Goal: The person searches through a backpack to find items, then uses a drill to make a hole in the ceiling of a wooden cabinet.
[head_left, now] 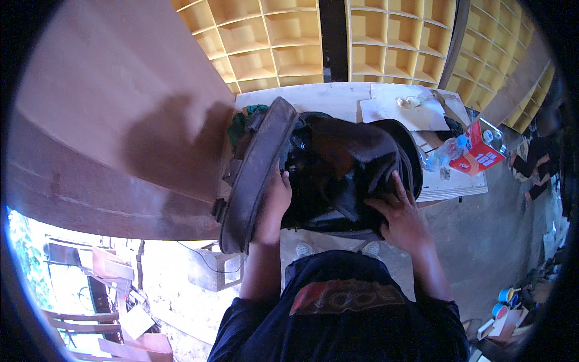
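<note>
From here, farthest left, I see a tall brown sheet panel (120,78) with a dark shadow cast across its lower right. Next to it, a crumpled green cloth (237,128) pokes out behind the raised, stiff, dark brown leather-like side piece (256,181) of a bag. The person's left hand (275,199) lies along the inner face of that piece, thumb upward; its fingers are partly hidden, so I can't tell whether they pinch it. The glossy, dark brown-black bag body (344,157) sits at the near edge of the white-topped bench (335,99), in front of the person. On its right part rests the right hand (399,214), fingers spread, the index finger stretched out over the shiny surface. Behind that side, a flat white sheet (386,114) lies on the bench. Farther right, a clear plastic bottle with a blue cap (445,154) is just beside a red rectangular can with a silvery top (479,151), both near the bench's right end.
</note>
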Tool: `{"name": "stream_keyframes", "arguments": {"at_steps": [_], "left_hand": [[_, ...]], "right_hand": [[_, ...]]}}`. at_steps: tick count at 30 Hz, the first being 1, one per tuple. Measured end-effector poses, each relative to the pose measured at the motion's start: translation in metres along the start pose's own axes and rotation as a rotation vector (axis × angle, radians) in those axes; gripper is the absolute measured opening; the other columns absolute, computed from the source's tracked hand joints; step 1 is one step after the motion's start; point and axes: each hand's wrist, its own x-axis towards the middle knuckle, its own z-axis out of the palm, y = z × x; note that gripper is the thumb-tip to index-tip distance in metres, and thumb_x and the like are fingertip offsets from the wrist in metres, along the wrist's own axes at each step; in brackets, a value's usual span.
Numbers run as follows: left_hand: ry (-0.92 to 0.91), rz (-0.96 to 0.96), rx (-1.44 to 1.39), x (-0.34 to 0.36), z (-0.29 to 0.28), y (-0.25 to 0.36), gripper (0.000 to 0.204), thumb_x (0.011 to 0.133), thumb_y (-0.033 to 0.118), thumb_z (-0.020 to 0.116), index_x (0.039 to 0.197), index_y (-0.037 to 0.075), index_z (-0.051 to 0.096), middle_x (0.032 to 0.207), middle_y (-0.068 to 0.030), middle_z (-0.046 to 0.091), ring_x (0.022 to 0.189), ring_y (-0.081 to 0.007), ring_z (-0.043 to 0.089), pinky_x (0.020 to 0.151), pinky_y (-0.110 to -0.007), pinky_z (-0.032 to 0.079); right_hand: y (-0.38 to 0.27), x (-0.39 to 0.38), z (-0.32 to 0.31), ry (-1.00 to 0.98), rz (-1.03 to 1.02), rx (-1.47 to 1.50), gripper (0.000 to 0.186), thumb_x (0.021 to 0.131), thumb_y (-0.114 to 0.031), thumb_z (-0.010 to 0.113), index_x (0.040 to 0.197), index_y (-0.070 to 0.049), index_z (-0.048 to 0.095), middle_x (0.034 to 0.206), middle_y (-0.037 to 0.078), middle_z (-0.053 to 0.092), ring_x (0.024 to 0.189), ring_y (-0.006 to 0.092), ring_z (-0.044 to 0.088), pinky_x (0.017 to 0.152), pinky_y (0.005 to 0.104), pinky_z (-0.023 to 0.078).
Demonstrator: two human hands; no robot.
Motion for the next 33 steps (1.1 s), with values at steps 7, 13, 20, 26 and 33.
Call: {"name": "stream_keyframes", "arguments": {"at_steps": [7, 13, 20, 26, 33], "left_hand": [[-0.178, -0.085, 0.001, 0.018, 0.018, -0.007, 0.042, 0.092, 0.009, 0.067, 0.133, 0.0, 0.06, 0.13, -0.0283, 0.064, 0.121, -0.0465, 0.061, 0.104, -0.049, 0.048], [-0.301, -0.078, 0.184, 0.089, 0.009, 0.016, 0.033, 0.089, 0.01, 0.069, 0.121, 0.0, 0.067, 0.126, -0.0277, 0.066, 0.119, -0.0438, 0.063, 0.101, -0.049, 0.051], [-0.433, 0.337, 0.51, 0.098, 0.062, 0.062, 0.058, 0.097, 0.021, 0.06, 0.151, 0.005, 0.046, 0.155, -0.0239, 0.045, 0.146, -0.0371, 0.041, 0.122, -0.045, 0.033], [-0.319, 0.339, -0.032, 0.092, 0.062, 0.094, 0.067, 0.09, 0.021, 0.065, 0.152, 0.005, 0.044, 0.159, -0.0222, 0.041, 0.147, -0.0369, 0.039, 0.125, -0.048, 0.027], [-0.307, 0.623, 0.537, 0.094, 0.06, 0.071, 0.049, 0.096, 0.023, 0.058, 0.141, 0.004, 0.056, 0.136, -0.022, 0.063, 0.142, -0.032, 0.046, 0.121, -0.045, 0.032]], "right_hand": [[-0.013, -0.016, -0.007, 0.104, -0.041, 0.123, 0.058, 0.071, -0.004, 0.067, 0.126, -0.021, 0.073, 0.128, 0.014, 0.066, 0.155, 0.0384, 0.026, 0.121, 0.0575, 0.029], [-0.025, -0.006, -0.016, 0.165, -0.147, 0.199, 0.057, 0.069, -0.001, 0.067, 0.121, -0.023, 0.076, 0.124, 0.013, 0.067, 0.154, 0.0365, 0.029, 0.119, 0.0565, 0.032], [0.007, 0.004, -0.016, 0.294, -0.061, 0.365, 0.061, 0.064, 0.005, 0.065, 0.121, -0.015, 0.074, 0.131, 0.015, 0.065, 0.151, 0.0379, 0.035, 0.119, 0.0528, 0.036], [0.015, 0.013, -0.02, 0.417, -0.016, 0.441, 0.059, 0.063, 0.006, 0.062, 0.12, -0.007, 0.072, 0.134, 0.016, 0.064, 0.147, 0.0399, 0.041, 0.12, 0.0499, 0.038], [0.009, 0.025, -0.028, 0.392, -0.023, 0.43, 0.055, 0.064, 0.004, 0.064, 0.118, -0.007, 0.072, 0.132, 0.016, 0.065, 0.147, 0.0407, 0.041, 0.12, 0.0524, 0.037]]}}
